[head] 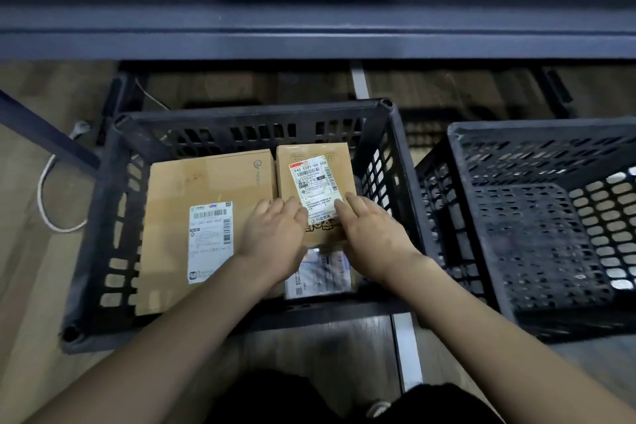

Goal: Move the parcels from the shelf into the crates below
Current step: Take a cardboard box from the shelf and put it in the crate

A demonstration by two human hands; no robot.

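Step in hand, as judged: seating a parcel in the left crate point(113, 217). Both hands are down inside it at the near end of the small carton point(311, 179), which lies flat in the crate's right half with its white shipping label point(315, 188) facing up. Left hand point(272, 241): fingers bent over the carton's near-left edge, tips hidden, so grip or mere press cannot be told for certain; it reads as a light hold. Right hand point(373, 237): fingers nearly straight, laid flat on the carton's near-right corner and the label's edge, holding nothing. The small carton touches, or sits just beside, the large carton point(206, 217) filling the crate's left half. A third parcel with a pale printed face point(323, 274) shows under the wrists, near the crate's front wall; whether the small carton overlaps it is unclear. Right crate point(537, 241) shows only its bare perforated floor. The shelf point(309, 41) spans the top of the view; no parcels visible on the part in frame. Next move, if the carton sits level: let go, lift both hands clear of the crate rim, reach up to the shelf for another parcel; the right crate has the room
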